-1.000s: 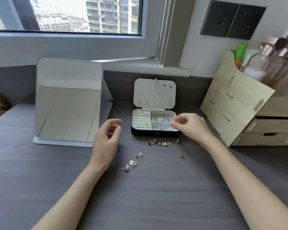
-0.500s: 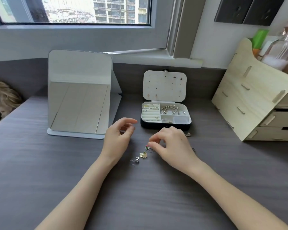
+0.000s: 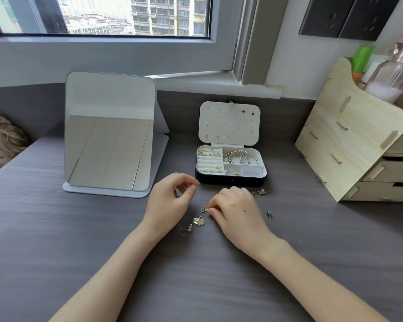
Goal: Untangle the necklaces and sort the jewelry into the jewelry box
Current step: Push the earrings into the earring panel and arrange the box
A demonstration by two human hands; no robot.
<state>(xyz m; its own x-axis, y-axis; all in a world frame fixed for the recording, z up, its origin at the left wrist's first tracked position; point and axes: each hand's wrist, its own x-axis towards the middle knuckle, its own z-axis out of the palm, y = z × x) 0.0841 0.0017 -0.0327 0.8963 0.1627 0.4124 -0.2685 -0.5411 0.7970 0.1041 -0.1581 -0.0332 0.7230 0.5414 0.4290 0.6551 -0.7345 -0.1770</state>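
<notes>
The open jewelry box [image 3: 230,180] stands at the back of the grey desk [image 3: 79,240], with rings, bracelets and small pieces in its cream compartments; earrings hang on its lid [image 3: 229,123]. In front of it several small earrings lie loose: a colourful one [image 3: 203,209], a gold one [image 3: 199,221], a hooked one [image 3: 186,229], a dark one [image 3: 269,215] and a few near the box [image 3: 261,192]. My right hand [image 3: 235,210] rests on the desk and pinches the colourful earring with its fingertips. My left hand [image 3: 170,201] hovers beside it, fingers loosely curled, holding nothing that I can see.
A folding mirror [image 3: 109,135] stands on the left of the desk. A wooden drawer organizer [image 3: 349,145] with bottles on top stands at the right. A window and sill run along the back wall.
My right hand left the jewelry box, came down to the loose earrings on the desk and now pinches the colourful one. My left hand has barely moved.
</notes>
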